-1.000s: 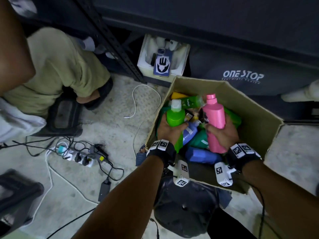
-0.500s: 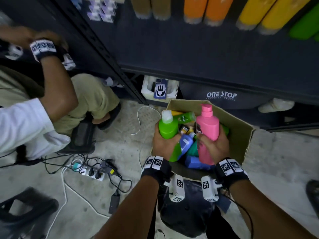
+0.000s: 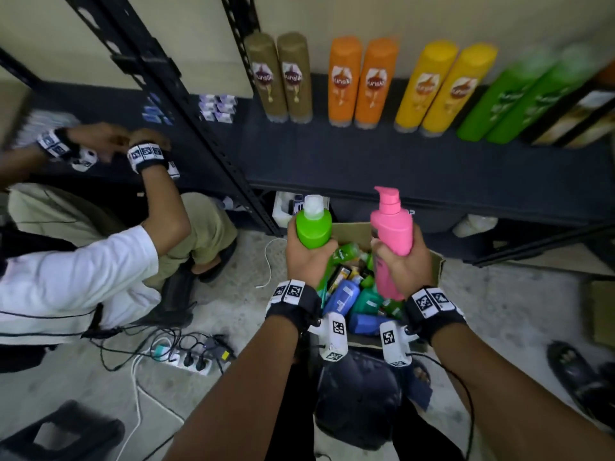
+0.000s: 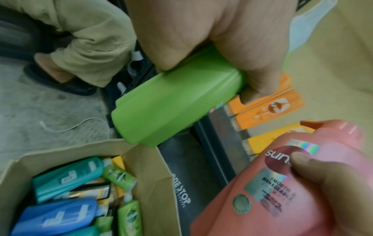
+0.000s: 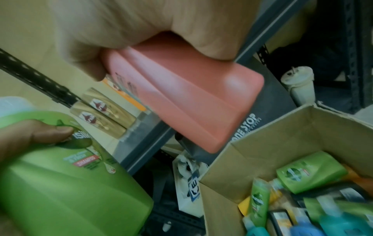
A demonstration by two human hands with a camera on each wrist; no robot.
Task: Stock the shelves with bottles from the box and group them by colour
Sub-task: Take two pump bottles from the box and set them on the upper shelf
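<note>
My left hand (image 3: 307, 261) grips a bright green bottle (image 3: 313, 226) with a white cap, held upright above the cardboard box (image 3: 438, 267). My right hand (image 3: 401, 266) grips a pink pump bottle (image 3: 392, 227) beside it. Both bottles are lifted clear of the box, just below the dark shelf (image 3: 382, 161). The left wrist view shows the green bottle (image 4: 173, 103) under my curled fingers; the right wrist view shows the pink bottle (image 5: 181, 102). On the shelf stand pairs of gold (image 3: 279, 78), orange (image 3: 361, 81), yellow (image 3: 442, 88) and green bottles (image 3: 519, 98). Blue, teal and green bottles (image 3: 346, 297) lie in the box.
Another person (image 3: 76, 271) in a white sleeve crouches at the left, hands on the neighbouring shelf. A black slotted upright (image 3: 213, 141) divides the two shelf bays. A power strip with cables (image 3: 186, 357) lies on the floor. A dark stool (image 3: 359, 394) sits under my arms.
Both hands have lifted the green and pink bottles up out of the box toward the shelf. My view has tilted up, bringing the stocked shelf into sight.
</note>
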